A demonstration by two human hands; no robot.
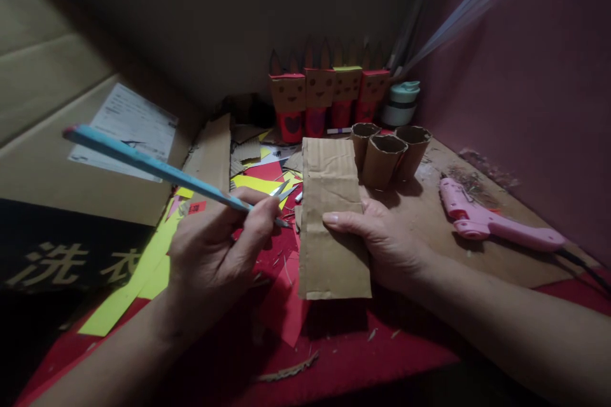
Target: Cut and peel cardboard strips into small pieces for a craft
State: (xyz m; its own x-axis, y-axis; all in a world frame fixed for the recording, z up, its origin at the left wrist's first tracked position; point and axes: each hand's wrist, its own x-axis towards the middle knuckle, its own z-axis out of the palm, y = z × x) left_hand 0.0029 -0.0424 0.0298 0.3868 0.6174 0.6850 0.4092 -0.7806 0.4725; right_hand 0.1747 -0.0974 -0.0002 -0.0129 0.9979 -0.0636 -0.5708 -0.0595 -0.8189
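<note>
My left hand (217, 245) is closed around a long light-blue pencil (165, 170), its reddish end up to the left and its dark tip close to the cardboard's left edge. A creased, folded-looking piece of brown cardboard (331, 267) stands in my right hand (391, 245), the thumb flat across its front and the other fingers hidden behind. Between pencil and cardboard a small gap shows. Just beyond my left fingers, metal scissor blades (282, 191) lie among paper scraps; their handles are hidden.
Three cardboard tubes (384, 159) stand behind the cardboard. On the right lies a pink glue gun (496, 222) with a cord. Several box-headed figures (289, 95) line the back, beside a pale-green lidded jar (401, 103). Yellow paper (128, 292) and a large carton (62, 89) are left.
</note>
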